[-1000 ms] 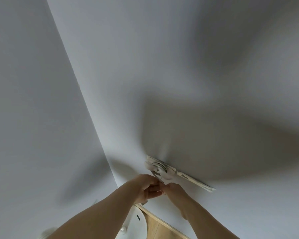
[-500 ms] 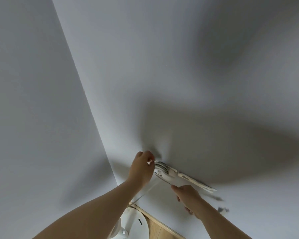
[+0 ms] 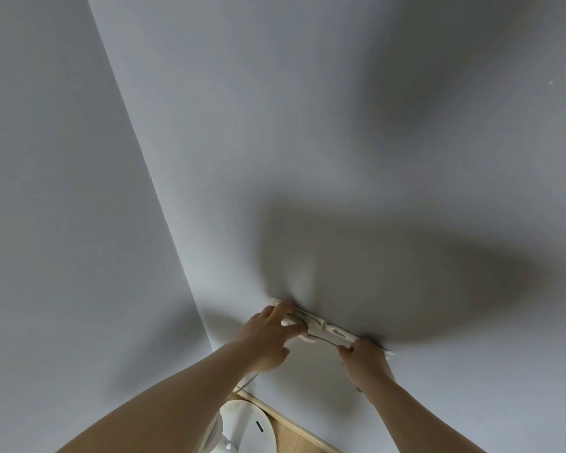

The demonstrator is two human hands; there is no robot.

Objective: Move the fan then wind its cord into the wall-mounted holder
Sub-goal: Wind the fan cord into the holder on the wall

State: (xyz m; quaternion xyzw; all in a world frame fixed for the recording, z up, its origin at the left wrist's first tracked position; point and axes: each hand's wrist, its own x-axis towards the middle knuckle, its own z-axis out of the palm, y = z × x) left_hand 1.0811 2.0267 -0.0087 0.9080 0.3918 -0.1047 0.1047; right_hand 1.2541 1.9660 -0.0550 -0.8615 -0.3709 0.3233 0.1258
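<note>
A white wall-mounted cord holder is fixed low on the grey wall. The fan's grey cord runs along it between my two hands, and another stretch hangs down below my left wrist. My left hand presses on the holder's left end, fingers over the wound cord. My right hand pinches the cord at the holder's right part. The white fan stands on the floor below, its round base partly hidden by my left forearm.
Two grey walls meet in a corner left of the holder. A wooden skirting board and wood floor show at the bottom.
My left hand dropped from the holder's top onto its left end. My right hand rose from below to the holder's right part and took the cord, now stretched between both hands.
</note>
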